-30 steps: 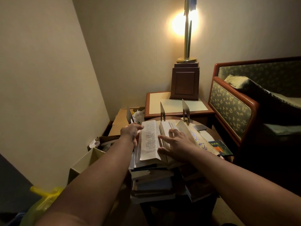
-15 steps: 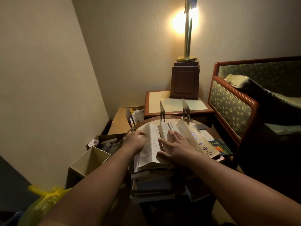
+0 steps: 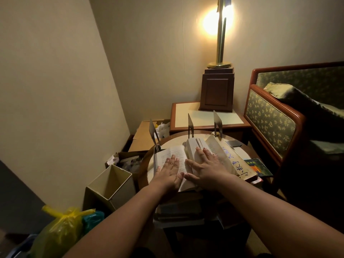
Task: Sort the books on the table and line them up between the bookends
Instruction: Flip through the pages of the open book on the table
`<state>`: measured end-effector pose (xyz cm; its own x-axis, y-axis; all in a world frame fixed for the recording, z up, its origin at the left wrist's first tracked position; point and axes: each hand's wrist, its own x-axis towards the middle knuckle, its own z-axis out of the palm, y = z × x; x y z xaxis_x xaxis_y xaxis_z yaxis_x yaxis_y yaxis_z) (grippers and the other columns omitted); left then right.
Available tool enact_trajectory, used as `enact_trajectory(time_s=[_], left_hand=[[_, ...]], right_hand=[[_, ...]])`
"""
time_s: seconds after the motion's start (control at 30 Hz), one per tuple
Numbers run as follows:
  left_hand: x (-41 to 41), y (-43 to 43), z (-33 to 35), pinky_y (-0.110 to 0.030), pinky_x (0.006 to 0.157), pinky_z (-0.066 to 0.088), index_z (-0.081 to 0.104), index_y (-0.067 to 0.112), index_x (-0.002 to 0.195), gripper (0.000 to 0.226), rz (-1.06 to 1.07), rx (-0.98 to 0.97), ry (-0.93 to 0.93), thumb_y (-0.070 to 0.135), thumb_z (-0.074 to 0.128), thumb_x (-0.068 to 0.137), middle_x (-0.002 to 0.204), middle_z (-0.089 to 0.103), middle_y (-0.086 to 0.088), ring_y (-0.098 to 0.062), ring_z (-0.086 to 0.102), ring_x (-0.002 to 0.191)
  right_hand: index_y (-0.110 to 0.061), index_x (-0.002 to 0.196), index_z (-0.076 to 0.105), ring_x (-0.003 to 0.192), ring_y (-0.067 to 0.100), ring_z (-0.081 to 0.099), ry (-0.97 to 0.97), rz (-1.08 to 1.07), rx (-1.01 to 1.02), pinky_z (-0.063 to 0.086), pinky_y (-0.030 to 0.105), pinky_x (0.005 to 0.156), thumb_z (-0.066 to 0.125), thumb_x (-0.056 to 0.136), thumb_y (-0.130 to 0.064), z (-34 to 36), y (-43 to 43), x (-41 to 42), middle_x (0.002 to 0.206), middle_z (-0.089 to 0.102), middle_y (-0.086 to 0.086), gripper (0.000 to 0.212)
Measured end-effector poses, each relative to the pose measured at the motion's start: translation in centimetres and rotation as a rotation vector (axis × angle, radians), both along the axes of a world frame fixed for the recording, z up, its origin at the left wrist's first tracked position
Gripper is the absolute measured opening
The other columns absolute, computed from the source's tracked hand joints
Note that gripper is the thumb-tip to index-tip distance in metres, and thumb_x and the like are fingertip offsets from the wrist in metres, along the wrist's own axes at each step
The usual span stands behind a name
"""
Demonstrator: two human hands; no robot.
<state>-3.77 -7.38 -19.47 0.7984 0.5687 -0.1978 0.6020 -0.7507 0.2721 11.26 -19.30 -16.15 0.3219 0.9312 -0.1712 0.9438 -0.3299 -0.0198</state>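
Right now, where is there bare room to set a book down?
Bare round-table top shows behind the open book, between the left bookend and middle bookend. The side table is bare left of the lamp pedestal. Crowded: right of the open book, where books overlap.

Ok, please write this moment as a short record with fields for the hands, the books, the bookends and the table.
left hand: flat on the open book
right hand: flat, fingers spread, on the row of books
bookends: three, upright, at the far side
table: round, holds books and bookends
lamp: lit, behind the table
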Motion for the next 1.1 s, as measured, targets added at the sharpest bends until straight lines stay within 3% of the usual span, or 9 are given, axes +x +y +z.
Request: enact_trajectory(time_s=[0.67,1.1], left_hand=[[6.2,6.7,1.1,-0.055,0.12,-0.005,-0.006,0.02,0.157,0.063,0.147,-0.047,0.053,0.048,0.014,0.104,0.165,-0.014,0.002,-0.021,-0.013,0.151],[-1.2,0.1,-0.4,-0.049,0.12,-0.012,-0.015,0.023,0.154,0.062,-0.04,-0.042,-0.054,0.045,0.016,0.105,0.16,-0.026,0.007,-0.014,-0.025,0.147]], right_hand=[[-0.054,0.149,-0.005,0.147,0.031,-0.022,-0.003,-0.024,0.011,-0.006,0.052,0.116,0.016,0.082,-0.084,-0.8,0.7,0.3,0.16,-0.026,0.003,0.077],[-0.055,0.149,-0.003,0.147,0.03,-0.022,-0.004,-0.018,0.02,-0.008,0.048,0.115,0.015,0.082,-0.084,-0.5,0.2,0.2,0.16,-0.027,0.003,0.076]])
